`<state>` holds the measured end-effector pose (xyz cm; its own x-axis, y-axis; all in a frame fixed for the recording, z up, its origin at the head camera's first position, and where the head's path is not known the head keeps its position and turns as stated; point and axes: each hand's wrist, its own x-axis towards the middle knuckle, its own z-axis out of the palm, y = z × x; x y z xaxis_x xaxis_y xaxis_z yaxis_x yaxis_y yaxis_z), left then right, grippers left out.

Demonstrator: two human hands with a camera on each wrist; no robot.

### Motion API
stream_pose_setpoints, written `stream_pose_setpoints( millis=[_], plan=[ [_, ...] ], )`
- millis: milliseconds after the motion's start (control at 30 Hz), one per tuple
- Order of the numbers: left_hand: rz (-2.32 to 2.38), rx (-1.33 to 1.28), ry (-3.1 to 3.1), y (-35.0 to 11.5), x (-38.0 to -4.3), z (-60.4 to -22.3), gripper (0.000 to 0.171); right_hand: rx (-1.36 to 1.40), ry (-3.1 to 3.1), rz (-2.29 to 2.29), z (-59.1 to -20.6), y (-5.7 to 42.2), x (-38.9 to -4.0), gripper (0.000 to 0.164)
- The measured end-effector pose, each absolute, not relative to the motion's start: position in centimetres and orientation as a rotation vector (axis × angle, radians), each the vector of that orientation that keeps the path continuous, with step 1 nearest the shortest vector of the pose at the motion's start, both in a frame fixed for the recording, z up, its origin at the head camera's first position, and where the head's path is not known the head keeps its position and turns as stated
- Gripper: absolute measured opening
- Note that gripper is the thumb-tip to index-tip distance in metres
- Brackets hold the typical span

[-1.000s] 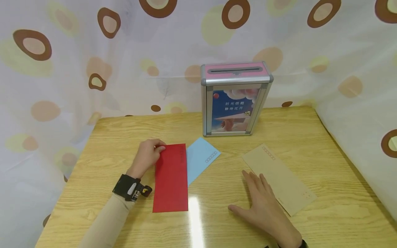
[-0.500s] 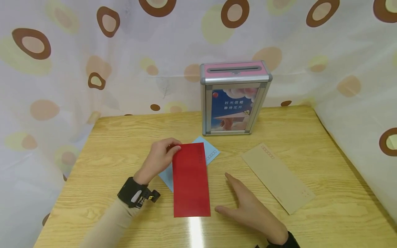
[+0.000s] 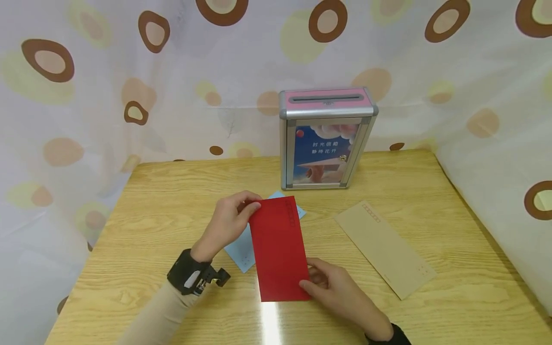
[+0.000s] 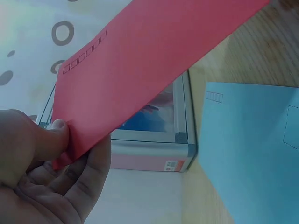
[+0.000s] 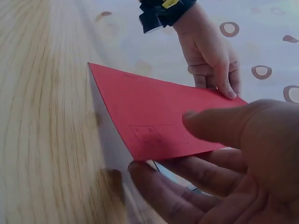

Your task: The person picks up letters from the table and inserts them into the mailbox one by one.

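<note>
A red envelope (image 3: 279, 249) is held above the wooden table, a row of small boxes near its top right corner. My left hand (image 3: 228, 218) pinches its top left corner, thumb in front and fingers behind, as the left wrist view also shows. My right hand (image 3: 340, 292) is at its lower right edge; in the right wrist view the thumb (image 5: 215, 126) lies over the envelope and the fingers are curled beneath. A light blue envelope (image 3: 241, 247) lies on the table, partly hidden behind the red one. To the right lies a tan envelope (image 3: 385, 249).
A silver-framed letter box (image 3: 327, 153) with a pink top and a slot (image 3: 326, 98) stands at the back of the wooden table (image 3: 172, 187). Behind and at both sides hangs a white curtain (image 3: 181, 72) with brown and yellow spots.
My left hand has carried the red envelope rightward, across the blue one, and it now leans. My right hand has come in leftward from beside the tan envelope and taken the red one's lower right edge.
</note>
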<state>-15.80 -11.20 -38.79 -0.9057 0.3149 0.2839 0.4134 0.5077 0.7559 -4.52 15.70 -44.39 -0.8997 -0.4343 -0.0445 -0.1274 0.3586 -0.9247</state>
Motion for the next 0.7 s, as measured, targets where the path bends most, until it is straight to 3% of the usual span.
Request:
stream_pose_setpoints(
  millis=[200,500,700],
  plan=[
    [-1.412,-0.609,-2.628,-11.25,-15.73,-39.02,0.014,-0.441,2.335,-1.571,-44.42,15.45,-4.36,0.02],
    [-1.459,-0.578,-2.612,-11.14,-15.59,-39.1,0.016,-0.346,2.297,-1.655,-44.49,15.56,-4.11,0.018],
    [-1.627,-0.543,-2.471,-10.72,-15.37,-38.56,0.03,-0.365,2.437,-1.687,-44.59,15.32,-4.09,0.014]
  ],
)
